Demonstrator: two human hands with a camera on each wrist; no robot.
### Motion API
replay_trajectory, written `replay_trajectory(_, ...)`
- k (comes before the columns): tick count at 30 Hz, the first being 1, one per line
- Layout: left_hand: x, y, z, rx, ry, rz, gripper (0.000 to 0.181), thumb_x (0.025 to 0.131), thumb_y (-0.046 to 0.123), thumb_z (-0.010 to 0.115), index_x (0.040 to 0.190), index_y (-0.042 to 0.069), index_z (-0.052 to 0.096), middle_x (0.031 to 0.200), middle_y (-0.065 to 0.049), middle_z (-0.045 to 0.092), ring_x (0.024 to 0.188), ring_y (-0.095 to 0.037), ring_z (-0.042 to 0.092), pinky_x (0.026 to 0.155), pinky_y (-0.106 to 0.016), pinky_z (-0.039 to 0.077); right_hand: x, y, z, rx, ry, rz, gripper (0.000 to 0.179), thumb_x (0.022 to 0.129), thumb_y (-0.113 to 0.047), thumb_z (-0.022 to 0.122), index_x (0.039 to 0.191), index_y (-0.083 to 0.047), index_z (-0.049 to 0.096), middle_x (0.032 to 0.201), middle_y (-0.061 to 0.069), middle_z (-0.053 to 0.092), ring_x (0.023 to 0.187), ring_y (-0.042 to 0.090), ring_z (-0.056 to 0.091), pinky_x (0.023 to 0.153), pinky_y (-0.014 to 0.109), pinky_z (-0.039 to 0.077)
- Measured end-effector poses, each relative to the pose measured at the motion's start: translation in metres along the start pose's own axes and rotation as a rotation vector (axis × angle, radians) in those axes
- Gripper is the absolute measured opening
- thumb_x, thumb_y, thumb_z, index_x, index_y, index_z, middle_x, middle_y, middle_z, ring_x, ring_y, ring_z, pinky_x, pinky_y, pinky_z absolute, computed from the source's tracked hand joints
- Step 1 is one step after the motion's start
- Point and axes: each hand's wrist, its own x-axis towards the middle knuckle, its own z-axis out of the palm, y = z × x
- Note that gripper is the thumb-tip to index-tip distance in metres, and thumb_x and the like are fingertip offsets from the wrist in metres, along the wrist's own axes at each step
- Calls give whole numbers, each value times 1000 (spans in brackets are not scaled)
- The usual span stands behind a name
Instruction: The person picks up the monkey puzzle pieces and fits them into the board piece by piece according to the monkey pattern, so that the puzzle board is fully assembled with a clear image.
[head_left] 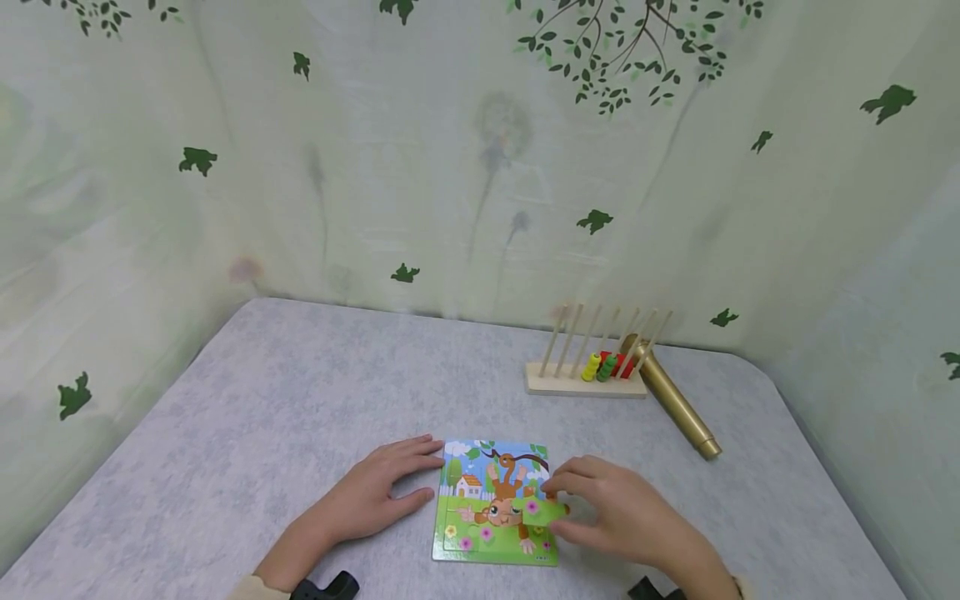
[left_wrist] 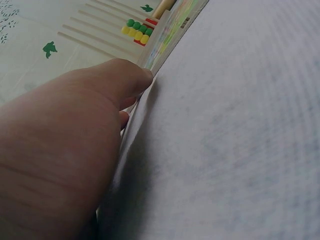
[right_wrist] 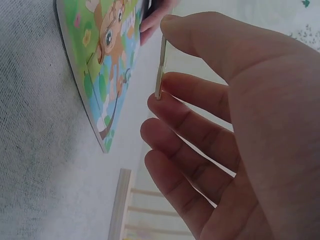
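A jigsaw puzzle board (head_left: 468,523) with a picture of a monkey hanging from a branch lies flat on the table. At its left edge rests my left hand (head_left: 378,487), fingers and thumb extended and holding nothing. My right hand (head_left: 618,508) pinches a green puzzle piece (head_left: 542,512) with a pink flower over the board's right side. In the right wrist view the same puzzle piece (right_wrist: 160,70) appears edge-on between thumb and fingertips, apart from the board. The left wrist view shows the thumb (left_wrist: 125,75) close to the board's edge; the other fingers are mostly hidden.
Behind the board stands a wooden peg rack (head_left: 585,387) with several upright rods and yellow, green and red beads. A gold-coloured cylinder (head_left: 678,404) lies beside it on the right. A leaf-printed curtain (head_left: 450,167) hangs behind the grey table (head_left: 300,383).
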Motion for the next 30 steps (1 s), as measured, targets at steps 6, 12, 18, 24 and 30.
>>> replay_trajectory(6,1,1,-1,-1,-2,-3,41,102,40,65,139,21,66,155,4,53,147,-26,46,114,-58,41,4,-3,5,-3,17,-33,29,90,-46,79,112,-28,75,111,-19,66,103,2,64,85,29,59)
replay_trajectory(12,1,2,-2,-4,-3,-3,41,102,39,65,139,21,66,154,4,54,147,-26,46,114,-58,41,7,-7,9,3,17,-54,28,90,-47,78,111,-29,74,109,-20,65,101,1,62,83,28,58)
replay_trajectory(18,1,1,-1,-4,-2,0,41,102,39,65,139,21,66,154,4,54,146,-26,46,114,-58,41,10,-11,15,11,19,-66,30,90,-51,77,110,-29,75,108,-20,66,100,2,63,84,29,59)
replay_trajectory(24,1,2,-1,-6,-5,-2,41,102,39,65,139,21,66,154,4,54,147,-26,46,115,-58,40,11,-15,21,10,18,-78,31,91,-50,76,112,-27,75,110,-17,68,101,2,64,84,28,58)
replay_trajectory(30,1,2,-2,-6,-4,1,41,102,39,65,139,20,66,154,4,54,147,-27,46,115,-58,40,12,-17,27,0,45,-104,28,92,-46,76,112,-26,76,110,-16,69,101,3,64,83,25,58)
